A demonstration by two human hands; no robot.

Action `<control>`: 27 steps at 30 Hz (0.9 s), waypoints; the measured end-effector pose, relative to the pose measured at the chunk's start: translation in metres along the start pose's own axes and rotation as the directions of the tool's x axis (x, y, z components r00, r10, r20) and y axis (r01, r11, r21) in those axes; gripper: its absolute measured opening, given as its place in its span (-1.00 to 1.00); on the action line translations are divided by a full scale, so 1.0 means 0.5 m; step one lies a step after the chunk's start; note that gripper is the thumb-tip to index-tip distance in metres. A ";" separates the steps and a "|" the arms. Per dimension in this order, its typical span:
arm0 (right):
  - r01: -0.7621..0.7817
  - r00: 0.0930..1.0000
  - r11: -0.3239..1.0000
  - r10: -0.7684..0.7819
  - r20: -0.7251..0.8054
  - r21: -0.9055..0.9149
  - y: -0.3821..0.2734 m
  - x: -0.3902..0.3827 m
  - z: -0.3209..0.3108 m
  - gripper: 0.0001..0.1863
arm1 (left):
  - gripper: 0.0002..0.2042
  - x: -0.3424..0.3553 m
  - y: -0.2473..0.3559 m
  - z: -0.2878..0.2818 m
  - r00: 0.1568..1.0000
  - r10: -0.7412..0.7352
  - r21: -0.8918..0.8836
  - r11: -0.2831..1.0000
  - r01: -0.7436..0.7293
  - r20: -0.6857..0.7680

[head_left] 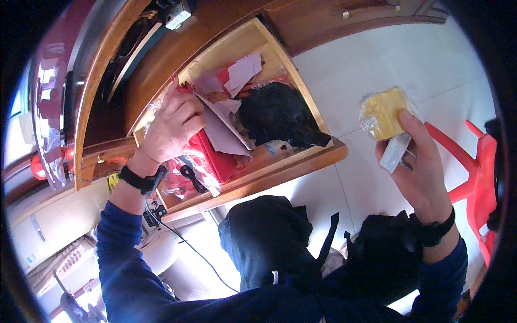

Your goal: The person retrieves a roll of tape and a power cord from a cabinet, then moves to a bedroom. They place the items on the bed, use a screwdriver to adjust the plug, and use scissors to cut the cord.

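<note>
While right grip (423, 175) clamps yellow packet (389, 114), silvery block (396, 152) | block's long axis slanting down-left | left grip (177, 117): unclear

There are 2 hands (175, 118) (423, 161), 2 wristbands (139, 180) (434, 230) and 1 yellow packet (385, 112).

From my remote view I can read no lettering, the bluish mark (38, 228) on the pale panel (60, 219) at lower left being too small.

Glare whitens the lower left, softer light fills the drawer (269, 176), and edges bend into black.
</note>
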State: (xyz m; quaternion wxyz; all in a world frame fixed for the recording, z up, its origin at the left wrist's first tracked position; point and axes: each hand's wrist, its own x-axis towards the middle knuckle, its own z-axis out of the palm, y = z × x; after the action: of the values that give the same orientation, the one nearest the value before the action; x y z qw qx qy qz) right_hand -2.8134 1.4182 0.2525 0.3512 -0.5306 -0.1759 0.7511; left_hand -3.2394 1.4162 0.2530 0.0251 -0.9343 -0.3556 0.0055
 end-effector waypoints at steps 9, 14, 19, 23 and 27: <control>-0.048 0.998 0.998 0.047 0.040 0.031 -0.012 -0.006 -0.007 -0.25 | -0.77 0.025 -0.007 0.004 0.999 -0.012 -0.014 1.000 0.012 0.030; -0.046 0.999 0.999 0.046 -0.004 0.023 -0.014 -0.014 -0.005 -0.22 | -0.76 0.052 -0.014 0.015 0.996 -0.044 0.004 0.999 0.043 0.084; -0.033 0.996 0.999 0.031 0.086 0.028 -0.019 -0.016 -0.007 -0.25 | -0.42 0.099 -0.027 0.051 0.992 -0.043 -0.022 0.999 0.045 0.117; -0.038 0.999 0.999 0.038 0.016 0.029 -0.019 -0.035 0.006 -0.29 | -0.23 0.159 -0.039 0.105 0.947 -0.071 0.032 0.997 0.065 0.312; 0.010 0.999 0.998 -0.007 -0.053 0.058 -0.020 -0.058 0.024 -0.52 | -0.46 0.215 -0.025 0.191 0.955 -0.050 0.058 0.998 0.034 0.293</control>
State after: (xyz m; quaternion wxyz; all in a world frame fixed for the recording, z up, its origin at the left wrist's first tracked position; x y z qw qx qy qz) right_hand -2.8157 1.4060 0.2831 0.3742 -0.5392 -0.1468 0.7401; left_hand -3.1699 1.5012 0.1593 -0.0035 -0.9144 -0.3748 0.1532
